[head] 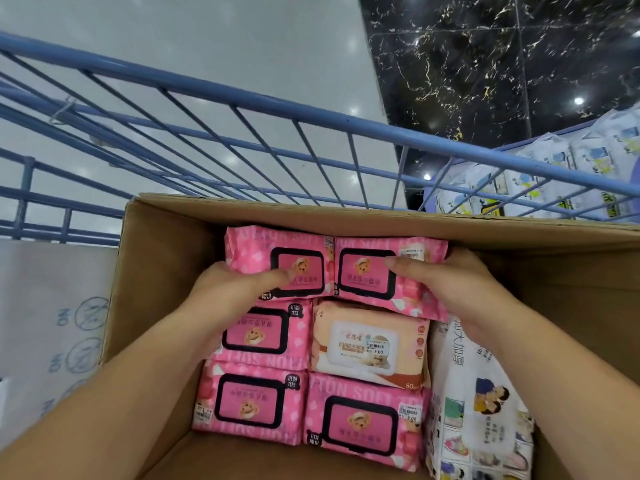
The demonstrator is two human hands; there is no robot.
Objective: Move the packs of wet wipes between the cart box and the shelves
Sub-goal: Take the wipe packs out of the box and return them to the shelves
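An open cardboard box [159, 278] in the blue wire cart [242, 109] holds several pink wet wipe packs with black-framed lids. My left hand [228, 289] grips the far left pink pack [277, 258], thumb on its lid. My right hand [446, 285] grips the far right pink pack [367, 268] beside it, thumb on top. These two packs sit side by side, raised above the lower layer. Below them lie more pink packs [252, 396], one peach pack [367, 344] and a white printed pack [481, 403] standing along the right wall.
The cart's blue railing runs across the far side of the box. A grey-white sheet with blue stamps [48, 334] lies left of the box. Light blue printed packages [540, 178] sit beyond the railing at right. Floor is pale grey and black marble [485, 64].
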